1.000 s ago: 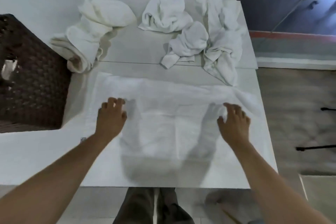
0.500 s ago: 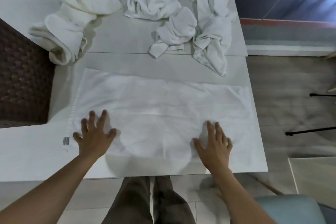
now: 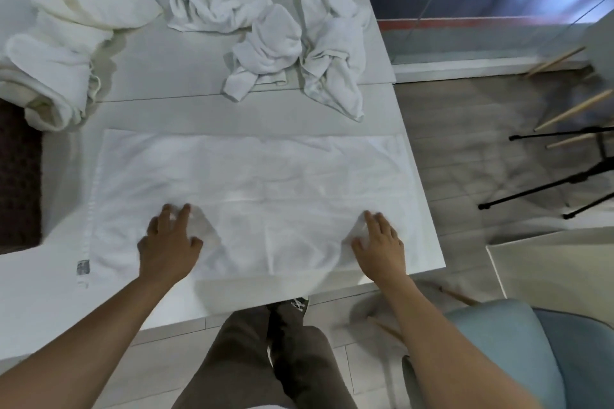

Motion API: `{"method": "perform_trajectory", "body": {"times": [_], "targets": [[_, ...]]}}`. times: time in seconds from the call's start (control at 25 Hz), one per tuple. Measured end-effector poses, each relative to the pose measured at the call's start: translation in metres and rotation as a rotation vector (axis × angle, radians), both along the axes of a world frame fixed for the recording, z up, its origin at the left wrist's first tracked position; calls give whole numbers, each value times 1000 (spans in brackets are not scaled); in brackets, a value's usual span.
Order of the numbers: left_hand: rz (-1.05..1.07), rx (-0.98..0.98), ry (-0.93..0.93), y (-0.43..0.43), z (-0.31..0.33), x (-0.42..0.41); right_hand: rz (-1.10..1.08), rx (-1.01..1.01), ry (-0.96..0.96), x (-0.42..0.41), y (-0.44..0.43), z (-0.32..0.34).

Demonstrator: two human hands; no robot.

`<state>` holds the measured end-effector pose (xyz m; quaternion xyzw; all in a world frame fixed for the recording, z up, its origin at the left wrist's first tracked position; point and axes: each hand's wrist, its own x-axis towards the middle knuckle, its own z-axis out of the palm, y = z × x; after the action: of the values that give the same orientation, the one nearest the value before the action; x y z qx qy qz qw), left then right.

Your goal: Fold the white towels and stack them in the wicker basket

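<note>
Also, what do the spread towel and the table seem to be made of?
Spread towel: likely cotton terry, matte white; soft creases and a hemmed edge show. Table: smooth white board, perhaps laminate; faint sheen and a straight seam.

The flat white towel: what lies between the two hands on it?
Head view: only bare creased cloth of the flat white towel, between left hand and right hand.

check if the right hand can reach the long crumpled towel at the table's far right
Probably yes. The right hand rests on the spread towel; only that towel and a bare strip of table lie between it and the long crumpled towel. Nothing upright blocks it.
</note>
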<state>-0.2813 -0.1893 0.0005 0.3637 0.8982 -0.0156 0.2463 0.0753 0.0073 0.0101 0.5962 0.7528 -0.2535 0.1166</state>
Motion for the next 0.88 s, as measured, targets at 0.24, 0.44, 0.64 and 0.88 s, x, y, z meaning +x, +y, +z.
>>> {"method": "perform_trajectory", "body": {"times": [0.24, 0.44, 0.64, 0.88], "targets": [[-195, 103, -107, 51, 10, 103, 42, -72, 123, 14, 25, 10], [-291, 217, -140, 97, 4, 186, 122, -113, 173, 28, 75, 14], [-438, 298, -136, 139, 2, 272, 186, -29, 115, 47, 151, 12], [-629, 314, -161, 184, 1, 344, 180, 117, 211, 42, 223, -2]]}}
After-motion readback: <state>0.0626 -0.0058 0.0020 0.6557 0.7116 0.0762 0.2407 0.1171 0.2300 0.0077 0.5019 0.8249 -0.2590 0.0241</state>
